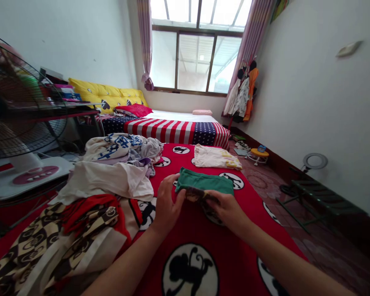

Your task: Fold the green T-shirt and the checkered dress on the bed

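Note:
A small green garment (205,181) with a dark patterned part lies on the red blanket (185,230) in front of me. My left hand (166,203) pinches its left edge, thumb on top. My right hand (226,207) grips the dark patterned cloth at its near edge, fingers closed. Both forearms reach in from the bottom of the view.
A heap of clothes (111,168) lies to the left, with a checked red and cream piece (64,234) nearer. A folded cream garment (216,157) lies beyond. A fan (15,107) stands at left, a bed (172,127) behind, a ring light (314,161) at right.

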Available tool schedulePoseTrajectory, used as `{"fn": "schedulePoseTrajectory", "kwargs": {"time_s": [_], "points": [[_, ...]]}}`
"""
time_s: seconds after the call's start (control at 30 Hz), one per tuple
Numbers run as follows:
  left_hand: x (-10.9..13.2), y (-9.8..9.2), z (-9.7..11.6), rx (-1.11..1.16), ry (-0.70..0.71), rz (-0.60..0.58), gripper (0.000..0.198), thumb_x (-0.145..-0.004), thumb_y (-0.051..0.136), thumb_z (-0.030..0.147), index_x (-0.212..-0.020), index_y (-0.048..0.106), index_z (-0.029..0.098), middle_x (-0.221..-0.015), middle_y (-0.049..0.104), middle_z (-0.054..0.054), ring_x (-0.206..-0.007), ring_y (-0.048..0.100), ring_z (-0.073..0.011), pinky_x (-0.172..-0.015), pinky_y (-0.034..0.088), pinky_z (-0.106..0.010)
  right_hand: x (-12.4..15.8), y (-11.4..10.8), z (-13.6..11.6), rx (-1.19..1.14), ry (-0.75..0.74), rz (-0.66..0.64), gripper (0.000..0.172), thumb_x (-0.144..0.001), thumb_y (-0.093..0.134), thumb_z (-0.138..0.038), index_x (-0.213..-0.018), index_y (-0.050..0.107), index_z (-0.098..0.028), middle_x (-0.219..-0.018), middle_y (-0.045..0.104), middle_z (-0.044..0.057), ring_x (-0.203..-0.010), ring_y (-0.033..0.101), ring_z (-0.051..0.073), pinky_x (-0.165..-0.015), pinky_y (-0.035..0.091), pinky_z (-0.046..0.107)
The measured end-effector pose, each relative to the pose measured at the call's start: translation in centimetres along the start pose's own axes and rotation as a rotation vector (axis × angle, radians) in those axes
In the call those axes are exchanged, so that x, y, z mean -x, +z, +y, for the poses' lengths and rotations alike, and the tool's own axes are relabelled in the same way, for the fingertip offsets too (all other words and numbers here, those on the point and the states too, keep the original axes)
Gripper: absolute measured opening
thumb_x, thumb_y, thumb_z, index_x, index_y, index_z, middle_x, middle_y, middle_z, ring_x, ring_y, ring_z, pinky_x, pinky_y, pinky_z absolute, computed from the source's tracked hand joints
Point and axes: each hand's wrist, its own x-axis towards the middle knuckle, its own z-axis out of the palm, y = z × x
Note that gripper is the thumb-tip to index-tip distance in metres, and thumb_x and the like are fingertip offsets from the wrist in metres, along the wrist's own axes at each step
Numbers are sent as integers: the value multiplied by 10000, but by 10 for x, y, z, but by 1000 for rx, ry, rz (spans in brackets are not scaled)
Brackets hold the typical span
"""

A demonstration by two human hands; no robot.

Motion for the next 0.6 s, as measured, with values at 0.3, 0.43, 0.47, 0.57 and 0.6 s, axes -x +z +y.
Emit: {"fn": "schedulePoseTrajectory", "kwargs": {"time_s": [0.3, 0.43, 0.47, 0.57, 0.6], "points": [[10, 5, -54, 197, -385, 108, 385, -961, 375, 395, -1271, 457, 182, -1277, 537, -121, -1193, 519, -227, -1049, 383, -425, -108, -75, -64, -685, 270, 72, 305, -642, 758, -277, -913, 698, -150, -673, 702, 7, -614, 674, 199, -589, 567, 318], [10, 2, -53, 278, -434, 135, 396, -966, 363, 422, -1268, 447, 180, -1291, 527, -126, -1237, 487, -222, -1079, 355, -424, -138, -106, -84, -797, 336, 207, 203, -658, 719, -139, -857, 679, -139, -646, 701, 30, -597, 688, 217, -596, 589, 373], [10, 2, -53, 297, -446, 146, 401, -968, 356, 434, -1264, 448, 179, -1299, 523, -127, -1251, 476, -220, -1088, 345, -421, -141, -114, -82, -808, 337, 242, 188, -673, 704, -126, -857, 672, -141, -660, 706, 35, -618, 696, 225, -617, 594, 393], [9, 1, -54, 373, -495, 167, 442, -971, 318, 488, -1259, 453, 182, -1302, 531, -128, -1252, 484, -217, -1076, 364, -409, -134, -127, -55, -784, 322, 322, 171, -707, 700, -168, -874, 661, -153, -752, 730, 69, -718, 715, 262, -681, 600, 449], [9, 0, -54, 394, -514, 170, 460, -969, 306, 507, -1259, 454, 182, -1292, 540, -128, -1237, 500, -218, -1059, 384, -403, -126, -127, -39, -743, 308, 351, 171, -713, 704, -200, -873, 663, -157, -779, 735, 84, -744, 716, 274, -691, 602, 458]]}}
